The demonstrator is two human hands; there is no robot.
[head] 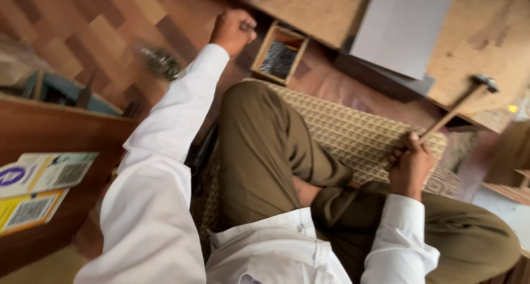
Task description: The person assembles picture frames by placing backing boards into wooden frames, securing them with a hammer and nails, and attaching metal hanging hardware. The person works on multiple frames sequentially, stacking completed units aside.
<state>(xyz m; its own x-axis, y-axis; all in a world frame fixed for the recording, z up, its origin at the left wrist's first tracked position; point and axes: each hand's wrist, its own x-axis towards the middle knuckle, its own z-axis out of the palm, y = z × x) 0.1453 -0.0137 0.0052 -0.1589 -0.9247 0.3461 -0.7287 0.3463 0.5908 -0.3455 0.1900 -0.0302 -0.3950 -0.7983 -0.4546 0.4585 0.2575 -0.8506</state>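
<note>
Left hand (234, 30): fisted far out, contents hidden, just left of the small wooden box of nails (280, 54).
Right hand (409, 162): grips hammer (455, 108) handle; head over plywood board (486, 46).
Blur: dark object (160, 62), unreadable.
Near: woven mat (353, 130) under legs.

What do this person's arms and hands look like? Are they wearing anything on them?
Both arms are covered by long white shirt sleeves with buttoned-style cuffs that end at the wrists. The left hand and the right hand are bare, with no gloves. No watch, ring or bracelet shows. The sleeves look loose and a bit creased.
</note>
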